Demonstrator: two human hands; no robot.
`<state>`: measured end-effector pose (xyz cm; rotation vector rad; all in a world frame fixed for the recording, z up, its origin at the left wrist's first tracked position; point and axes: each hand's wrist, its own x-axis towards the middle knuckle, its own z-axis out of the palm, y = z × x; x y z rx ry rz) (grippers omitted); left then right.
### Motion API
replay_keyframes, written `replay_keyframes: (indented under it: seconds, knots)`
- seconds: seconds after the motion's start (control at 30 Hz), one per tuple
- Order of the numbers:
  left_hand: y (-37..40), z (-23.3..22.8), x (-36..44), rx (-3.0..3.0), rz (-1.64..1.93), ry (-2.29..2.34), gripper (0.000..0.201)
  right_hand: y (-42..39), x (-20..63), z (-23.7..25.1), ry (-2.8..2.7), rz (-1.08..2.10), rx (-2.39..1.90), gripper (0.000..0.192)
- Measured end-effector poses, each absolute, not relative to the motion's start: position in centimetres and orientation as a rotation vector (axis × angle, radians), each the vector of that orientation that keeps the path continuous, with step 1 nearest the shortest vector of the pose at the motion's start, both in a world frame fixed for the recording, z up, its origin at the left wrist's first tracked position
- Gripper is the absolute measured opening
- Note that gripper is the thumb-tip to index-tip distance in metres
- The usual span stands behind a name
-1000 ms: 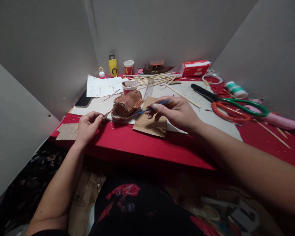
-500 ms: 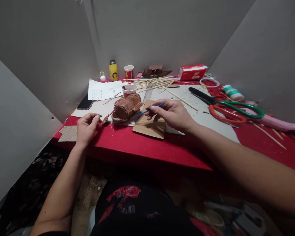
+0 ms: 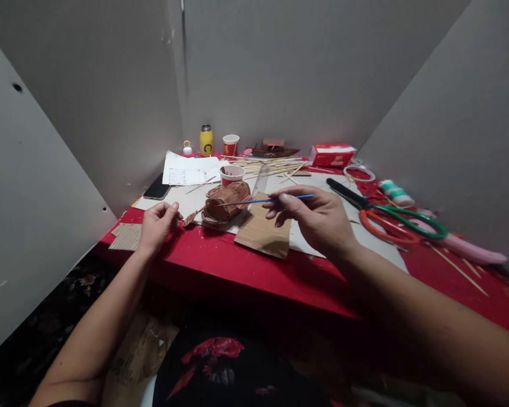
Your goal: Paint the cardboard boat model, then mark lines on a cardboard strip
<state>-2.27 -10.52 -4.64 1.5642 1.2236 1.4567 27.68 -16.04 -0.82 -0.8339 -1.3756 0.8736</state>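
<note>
Straight ahead, I am sitting at a red table [image 3: 220, 265] boxed in by plain grey panels on the left, back and right; a white sheet [image 3: 309, 243] is covering its middle, with a flat piece of brown cardboard [image 3: 263, 233] lying on it near the front edge; a heap of thin wooden sticks [image 3: 271, 165], a yellow bottle [image 3: 206, 141] and a red tissue box [image 3: 331, 155] are standing along the back, and green and orange scissors [image 3: 401, 221] are lying to the right; my left hand [image 3: 156, 225] is resting on the table edge, fingers curled, thumb and forefinger pressing together on a small brown cardboard scrap [image 3: 190, 218] that is touching the low end of the brown cardboard model [image 3: 225, 202]; my right hand [image 3: 318, 217] is hovering palm down above the brown cardboard, fingertips pinching a thin blue paintbrush [image 3: 265, 200]; the brush is lying almost level, its tip reaching left over the model's top.
</note>
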Motion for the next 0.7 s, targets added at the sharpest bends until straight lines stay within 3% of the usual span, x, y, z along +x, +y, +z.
replay_keyframes:
  seconds: [0.13,0.3,0.53,0.7]
  knots:
    - [-8.0,-2.3,-2.4,1.545,1.348,1.129,0.038,-15.6,26.6,0.3,-1.426,0.813,-0.855,0.023]
    - [-2.7,0.0,-0.7,1.520,1.169,1.158,0.037,-13.0,24.5,3.2,-1.562,0.725,-0.892,0.031]
    - [1.1,-1.9,0.4,1.367,1.054,1.150,0.039,-9.0,20.4,6.9,-1.978,0.550,-0.900,0.038]
    - [0.7,-2.5,0.6,1.306,1.013,1.081,0.037,-8.4,18.9,6.8,-2.199,0.149,-0.882,0.027]
